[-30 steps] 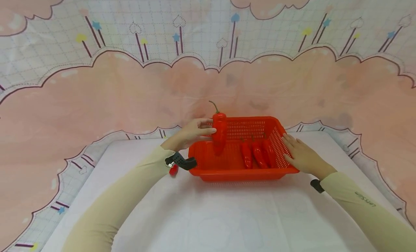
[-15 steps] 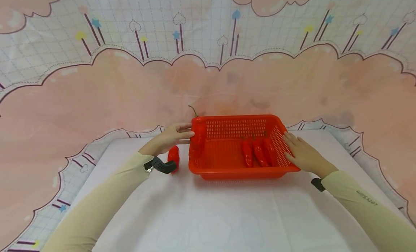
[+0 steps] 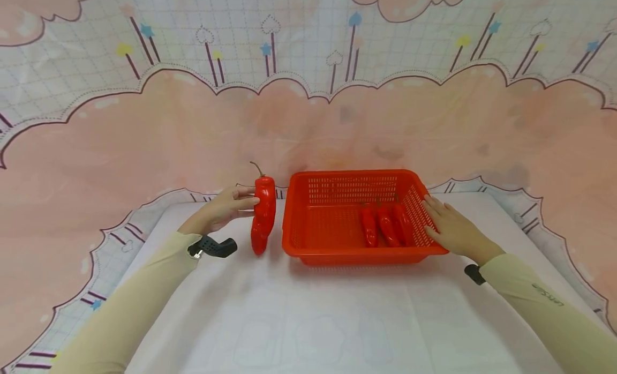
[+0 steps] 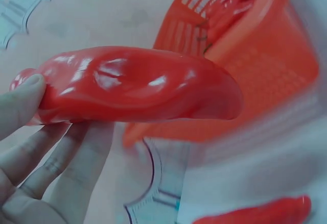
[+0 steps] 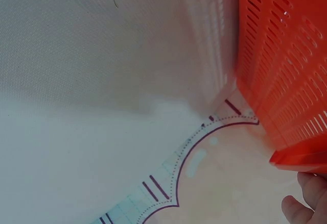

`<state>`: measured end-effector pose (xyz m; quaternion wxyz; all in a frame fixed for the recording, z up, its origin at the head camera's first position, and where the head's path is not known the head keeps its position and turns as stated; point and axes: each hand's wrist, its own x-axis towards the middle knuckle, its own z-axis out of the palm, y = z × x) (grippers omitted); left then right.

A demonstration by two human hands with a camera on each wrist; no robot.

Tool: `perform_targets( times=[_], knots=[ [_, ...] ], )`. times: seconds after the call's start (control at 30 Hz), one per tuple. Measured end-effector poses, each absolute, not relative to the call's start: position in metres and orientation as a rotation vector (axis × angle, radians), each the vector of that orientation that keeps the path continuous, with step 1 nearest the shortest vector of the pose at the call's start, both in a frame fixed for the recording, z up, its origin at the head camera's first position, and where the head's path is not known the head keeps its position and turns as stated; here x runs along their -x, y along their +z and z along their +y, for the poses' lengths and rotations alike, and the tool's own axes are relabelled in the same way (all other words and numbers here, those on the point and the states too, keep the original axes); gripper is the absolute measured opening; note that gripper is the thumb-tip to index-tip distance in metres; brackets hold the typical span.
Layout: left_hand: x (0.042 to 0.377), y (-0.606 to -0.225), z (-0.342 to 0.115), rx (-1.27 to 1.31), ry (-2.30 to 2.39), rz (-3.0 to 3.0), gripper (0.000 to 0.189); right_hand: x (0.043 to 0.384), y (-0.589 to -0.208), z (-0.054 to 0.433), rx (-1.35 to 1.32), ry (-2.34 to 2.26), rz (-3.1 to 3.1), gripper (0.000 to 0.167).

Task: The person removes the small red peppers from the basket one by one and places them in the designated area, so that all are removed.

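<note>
Thumb and fingertips of my left hand [image 3: 222, 209] pinch a large shiny red pepper [image 3: 265, 200] near its stem end. It hangs upright, stem up, just left of the red plastic basket [image 3: 361, 252]. In the left wrist view the held pepper [image 4: 138, 83] lies across the frame, with the thumb on its top end. Another red pepper [image 4: 260, 213] lies on the table below; in the head view the held one overlaps it. My right hand [image 3: 455, 229] rests on the basket's right rim, fingers fairly straight.
Inside the basket, 3 red peppers [image 3: 387, 226] with green stems lie side by side at the right. A white cloth covers the table [image 3: 308, 320]. Behind it hangs a pink and white patterned backdrop [image 3: 217, 133].
My left hand has carried the pepper leftward, from over the basket, across its left rim, to beside it. My right hand stays at the right rim.
</note>
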<state>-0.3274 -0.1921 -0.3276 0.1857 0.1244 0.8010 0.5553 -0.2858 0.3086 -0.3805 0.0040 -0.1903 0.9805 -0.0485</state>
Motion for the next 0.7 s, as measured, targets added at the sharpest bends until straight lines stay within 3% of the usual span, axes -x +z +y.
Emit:
perform_targets(
  times=[0.7],
  knots=[
    [0.333,-0.365,-0.258,-0.101,1.535,2.345,0.060,0.286,-0.380,0.309,0.625,-0.191,3.077,0.067]
  ],
)
